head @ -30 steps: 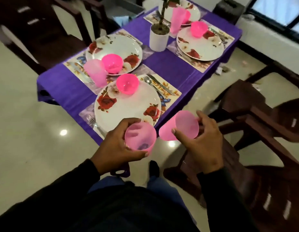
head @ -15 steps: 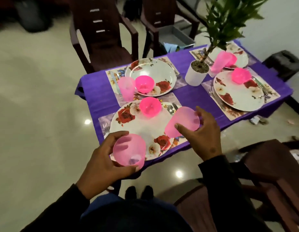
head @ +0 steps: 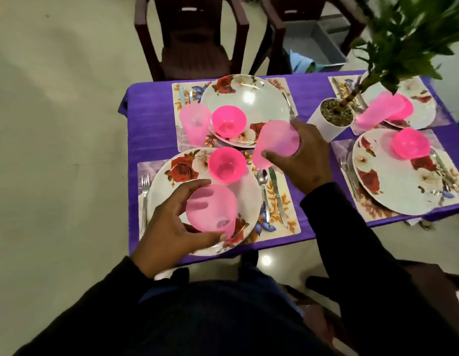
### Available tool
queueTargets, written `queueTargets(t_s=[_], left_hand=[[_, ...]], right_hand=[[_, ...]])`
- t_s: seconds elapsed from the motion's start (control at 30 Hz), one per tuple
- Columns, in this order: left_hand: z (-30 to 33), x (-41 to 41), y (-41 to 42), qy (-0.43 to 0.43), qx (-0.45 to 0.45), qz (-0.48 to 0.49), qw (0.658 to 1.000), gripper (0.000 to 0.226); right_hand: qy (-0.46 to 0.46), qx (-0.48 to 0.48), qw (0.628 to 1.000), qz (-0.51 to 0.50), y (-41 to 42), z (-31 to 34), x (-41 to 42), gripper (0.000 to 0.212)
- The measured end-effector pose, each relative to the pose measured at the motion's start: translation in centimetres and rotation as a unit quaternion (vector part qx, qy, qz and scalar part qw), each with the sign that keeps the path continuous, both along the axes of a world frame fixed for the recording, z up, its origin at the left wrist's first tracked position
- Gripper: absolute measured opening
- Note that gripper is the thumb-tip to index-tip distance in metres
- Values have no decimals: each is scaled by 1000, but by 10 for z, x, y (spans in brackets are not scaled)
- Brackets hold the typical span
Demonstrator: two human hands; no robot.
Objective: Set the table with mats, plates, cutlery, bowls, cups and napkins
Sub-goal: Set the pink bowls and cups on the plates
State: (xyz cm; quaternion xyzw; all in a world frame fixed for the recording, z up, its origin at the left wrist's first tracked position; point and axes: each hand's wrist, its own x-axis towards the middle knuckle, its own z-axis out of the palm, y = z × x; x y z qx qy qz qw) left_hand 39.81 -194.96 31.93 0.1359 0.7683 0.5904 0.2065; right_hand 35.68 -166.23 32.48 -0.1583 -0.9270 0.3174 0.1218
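Observation:
My left hand (head: 169,227) grips a pale pink cup (head: 211,208) above the near floral plate (head: 182,170). My right hand (head: 305,158) holds a second pale pink cup (head: 274,142), tilted, over the top right corner of the near mat (head: 287,214), beside a spoon (head: 263,181) and knife (head: 277,194). A bright pink bowl (head: 227,164) sits on the near plate. A fork (head: 145,186) lies left of it. The far setting has a plate (head: 249,98), a bowl (head: 228,121) and a cup (head: 193,123).
A purple cloth (head: 148,124) covers the table. A white pot with a leafy plant (head: 331,119) stands mid-table. Two more settings with plates, a bowl (head: 409,143) and a cup (head: 377,111) lie at right. Dark chairs (head: 192,42) stand behind; another is at my right.
I have stepped up to the table. Both hands have carried their cups forward over the near setting; the right cup now hovers by the spoon and knife.

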Motion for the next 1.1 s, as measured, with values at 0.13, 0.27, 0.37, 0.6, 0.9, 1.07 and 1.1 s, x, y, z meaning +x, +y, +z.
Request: queueTargets(t_s=[0.13,0.27,0.37,0.6,0.9,1.07,1.1], left_hand=[[-3,4,56,-15,-30,52,998,93],[-5,12,96,-24,-46,98,994,95],[-1,22,111,-30,-49,133,989,96],[-5,26,126,-40,-85,143,985,95],[-7,10,147,-38,-63,139,988,94],[-9,-2,153,-29,-62,132,989,91],[-9,-5,154,-27,-64,129,989,91]], right_hand=[[-7,-42,996,74,35,-24,-24,79],[-30,-62,983,169,55,-47,-47,73],[-60,-40,975,211,66,-61,-62,81],[-94,-28,967,237,73,-79,-81,88],[-112,-25,973,198,74,-86,-72,86],[-113,-19,976,186,71,-84,-73,84],[-113,-19,975,188,70,-84,-73,84]])
